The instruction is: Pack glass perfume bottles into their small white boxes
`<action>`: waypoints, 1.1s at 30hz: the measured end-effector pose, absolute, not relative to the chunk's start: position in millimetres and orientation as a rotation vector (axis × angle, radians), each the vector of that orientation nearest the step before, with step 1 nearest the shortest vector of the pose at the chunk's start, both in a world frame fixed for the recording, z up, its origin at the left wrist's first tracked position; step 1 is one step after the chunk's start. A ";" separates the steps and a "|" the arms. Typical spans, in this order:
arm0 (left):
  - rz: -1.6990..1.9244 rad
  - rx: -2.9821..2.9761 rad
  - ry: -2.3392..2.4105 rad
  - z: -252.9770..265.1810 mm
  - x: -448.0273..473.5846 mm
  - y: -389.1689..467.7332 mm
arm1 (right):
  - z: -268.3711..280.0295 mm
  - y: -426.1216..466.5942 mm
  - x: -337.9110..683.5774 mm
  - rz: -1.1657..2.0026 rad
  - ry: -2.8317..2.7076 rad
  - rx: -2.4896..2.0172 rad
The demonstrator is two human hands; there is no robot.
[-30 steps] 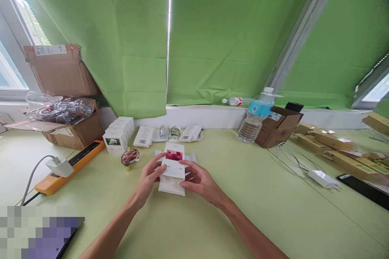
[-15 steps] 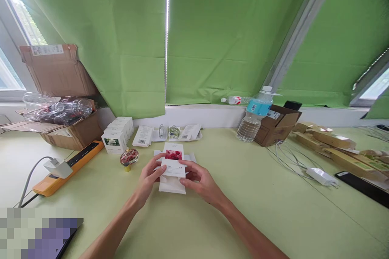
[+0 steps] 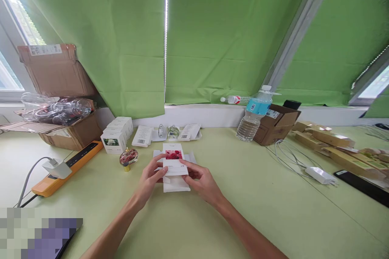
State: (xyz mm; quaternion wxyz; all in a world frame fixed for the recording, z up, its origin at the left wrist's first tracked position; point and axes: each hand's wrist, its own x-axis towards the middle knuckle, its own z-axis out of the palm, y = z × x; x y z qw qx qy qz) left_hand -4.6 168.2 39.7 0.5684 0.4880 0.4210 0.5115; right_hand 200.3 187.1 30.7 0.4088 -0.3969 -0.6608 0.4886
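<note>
The white paperboard carton with a red-rose print sits at the middle of the pale green table, held between both hands. The left hand pinches its left edge, thumb over the printed face; the right hand pinches the right edge between thumb and forefinger, its remaining fingers partly hidden. The carton looks only partly made up: a plain white flap juts toward the person, so that end appears not yet closed. White panels spread behind it, though whether they belong to the same sheet I cannot tell. At left, several white boxes stand fully formed and square-cornered, the front one showing white flowers. Near them is a rounded, glossy glass bottle of pinkish tint, outside any box, a gold-coloured metallic-looking piece at its near side. Farther back lie flat, smooth printed cartons.
</note>
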 end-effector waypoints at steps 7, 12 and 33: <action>1.192 1.158 1.015 37.6 -7.1 169.1 | 31.6 186.5 203.9 1.257 -1.743 -1.001; 1.197 1.179 1.017 35.3 -9.1 169.7 | 34.3 184.4 205.5 1.293 -1.786 -0.963; 1.182 1.216 1.010 35.1 -5.1 169.3 | 36.9 181.9 201.9 1.257 -1.728 -1.008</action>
